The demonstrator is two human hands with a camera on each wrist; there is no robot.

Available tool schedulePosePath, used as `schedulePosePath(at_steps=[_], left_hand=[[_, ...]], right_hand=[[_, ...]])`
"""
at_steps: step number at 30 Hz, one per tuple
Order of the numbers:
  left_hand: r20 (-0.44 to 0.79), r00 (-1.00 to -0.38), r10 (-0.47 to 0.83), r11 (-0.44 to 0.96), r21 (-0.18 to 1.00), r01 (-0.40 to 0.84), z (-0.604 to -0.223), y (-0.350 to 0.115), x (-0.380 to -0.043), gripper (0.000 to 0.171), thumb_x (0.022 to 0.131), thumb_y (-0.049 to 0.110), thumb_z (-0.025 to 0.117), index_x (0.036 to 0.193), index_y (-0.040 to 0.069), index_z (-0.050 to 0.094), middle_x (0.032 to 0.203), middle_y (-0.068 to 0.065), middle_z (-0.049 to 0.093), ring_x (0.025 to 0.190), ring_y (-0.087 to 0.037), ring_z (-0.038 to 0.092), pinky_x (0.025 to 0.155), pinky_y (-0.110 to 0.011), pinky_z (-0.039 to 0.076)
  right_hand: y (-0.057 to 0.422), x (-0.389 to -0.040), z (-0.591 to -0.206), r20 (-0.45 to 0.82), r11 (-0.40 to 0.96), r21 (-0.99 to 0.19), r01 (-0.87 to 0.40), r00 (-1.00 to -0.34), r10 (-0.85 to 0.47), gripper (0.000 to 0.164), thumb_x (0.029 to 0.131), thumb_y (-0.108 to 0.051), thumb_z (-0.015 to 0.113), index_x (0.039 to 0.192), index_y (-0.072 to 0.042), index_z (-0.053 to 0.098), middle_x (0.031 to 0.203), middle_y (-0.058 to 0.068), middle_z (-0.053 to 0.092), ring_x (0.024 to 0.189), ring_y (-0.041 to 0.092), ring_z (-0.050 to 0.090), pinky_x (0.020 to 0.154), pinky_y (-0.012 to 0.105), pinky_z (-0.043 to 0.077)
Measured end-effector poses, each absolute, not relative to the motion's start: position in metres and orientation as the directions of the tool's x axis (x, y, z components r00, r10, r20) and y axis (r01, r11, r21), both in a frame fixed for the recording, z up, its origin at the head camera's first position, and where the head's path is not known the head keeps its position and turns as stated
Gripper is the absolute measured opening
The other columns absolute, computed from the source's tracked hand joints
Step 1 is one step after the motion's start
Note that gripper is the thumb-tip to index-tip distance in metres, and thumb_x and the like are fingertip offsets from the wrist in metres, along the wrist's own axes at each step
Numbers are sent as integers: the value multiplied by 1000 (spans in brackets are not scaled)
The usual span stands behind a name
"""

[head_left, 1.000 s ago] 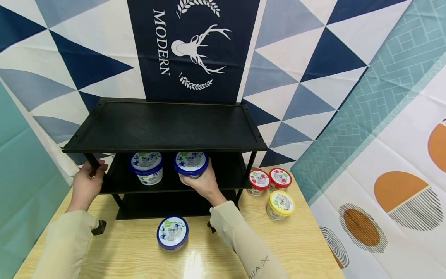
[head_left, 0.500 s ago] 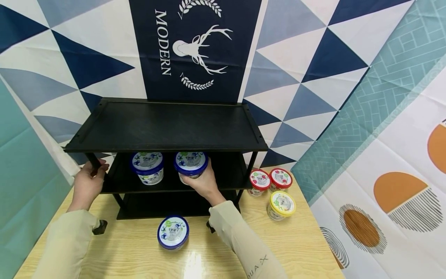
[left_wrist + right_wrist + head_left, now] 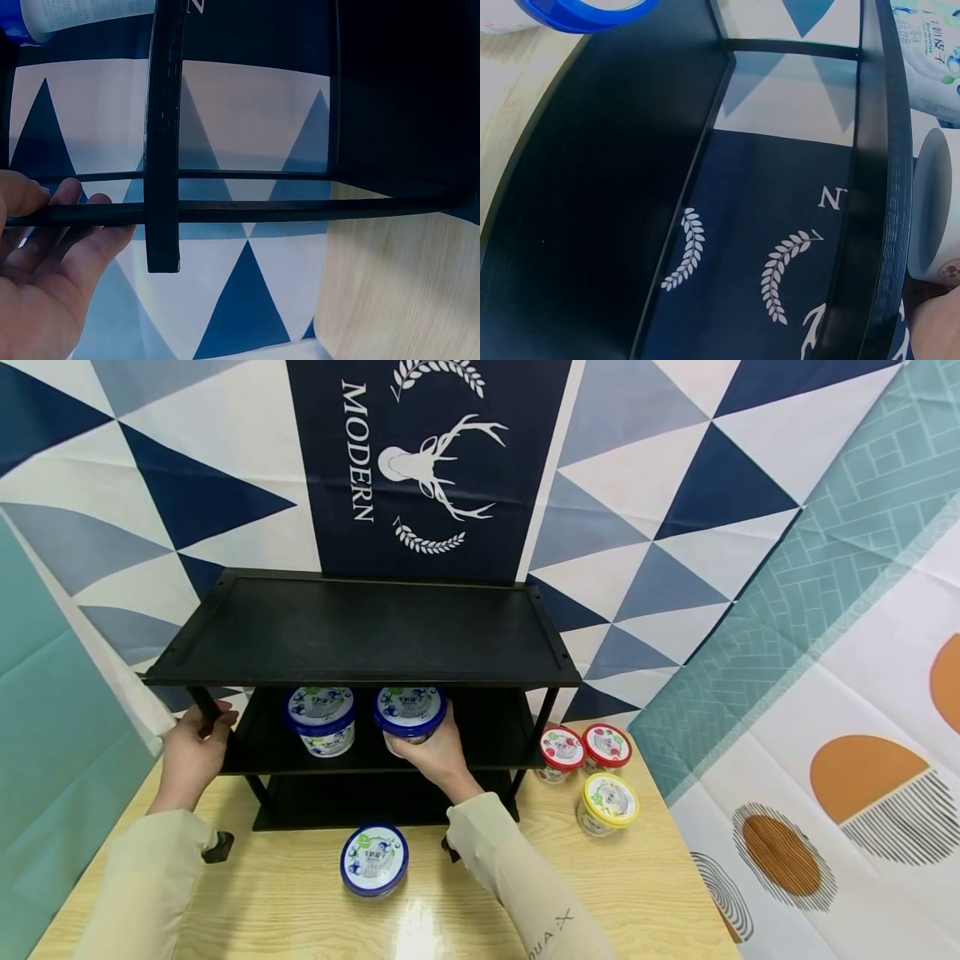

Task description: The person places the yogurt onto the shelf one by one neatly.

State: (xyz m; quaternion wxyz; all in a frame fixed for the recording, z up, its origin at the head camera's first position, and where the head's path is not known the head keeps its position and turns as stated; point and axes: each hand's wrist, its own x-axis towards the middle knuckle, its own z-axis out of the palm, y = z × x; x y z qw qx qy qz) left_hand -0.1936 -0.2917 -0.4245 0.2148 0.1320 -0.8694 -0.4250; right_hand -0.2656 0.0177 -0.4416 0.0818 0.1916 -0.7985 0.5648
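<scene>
Beyond a blue-lidded tub (image 3: 374, 860), the left hand (image 3: 192, 753) clasped the left post (image 3: 202, 701) of the rack (image 3: 360, 635). The right hand (image 3: 439, 755) reached in, gripping a second tub (image 3: 410, 708), some fingers hidden; whether it touched the middle shelf (image 3: 483, 747) was unclear.

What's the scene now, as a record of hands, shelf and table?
left hand: grips the black rack's left front post
right hand: holds a blue-lidded tub
middle shelf: second blue-lidded tub, left of that
table: third blue-lidded tub in front; two red-lidded tubs and one yellow-lidded tub at right
</scene>
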Motion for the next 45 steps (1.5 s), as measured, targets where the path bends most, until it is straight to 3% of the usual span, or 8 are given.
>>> schedulePosePath(at_steps=[6,11,18,24,30,36,45], left_hand=[[281,-867,-411,602,798,-26,-424,-291,-194,28,97,16,41,115,0,55,96,20,54,80,22,38,67,-5,37],[284,-866,-411,600,800,-22,-424,-291,-194,27,97,16,42,114,0,55,96,13,58,79,21,39,67,-6,37],[263,-880,-396,607,794,-36,-426,-292,-193,30,99,19,40,117,0,54,108,-12,61,79,22,36,65,-10,38],[263,-875,-406,606,795,-42,-425,-292,-193,29,99,19,40,117,1,54,103,3,60,79,22,37,66,-9,38],[270,-879,-393,607,794,-28,-426,-292,-193,29,99,18,40,117,0,54,108,-13,61,78,22,37,65,-9,38],[268,-873,-406,604,796,-36,-425,-292,-194,29,99,18,40,116,1,54,106,-5,61,79,22,38,66,-9,38],[257,-880,-399,599,800,-37,-425,-292,-193,30,99,19,40,118,1,53,108,-10,61,79,21,37,67,-10,38]], right_hand=[[15,-265,-442,337,287,-876,-387,-918,-210,94,70,-28,80,143,-11,24,136,11,43,122,25,48,102,42,41],[13,-265,-443,337,287,-875,-390,-916,-218,95,71,-29,79,144,-11,21,136,11,41,123,25,48,101,42,41],[11,-266,-447,353,284,-871,-401,-913,-206,97,72,-30,80,145,-12,20,137,10,40,123,23,48,100,42,43],[9,-265,-448,353,261,-883,-390,-918,-178,98,69,-31,81,145,-12,21,136,10,42,123,24,48,101,42,42],[6,-264,-449,326,266,-894,-361,-930,-169,99,68,-32,82,144,-12,22,136,9,43,123,23,48,102,42,41],[3,-266,-450,279,282,-907,-312,-948,-152,102,67,-37,83,145,-15,22,136,7,42,124,22,47,103,40,40],[2,-266,-448,226,303,-918,-256,-965,-130,104,65,-39,84,145,-16,22,137,6,42,124,21,47,103,39,40]])
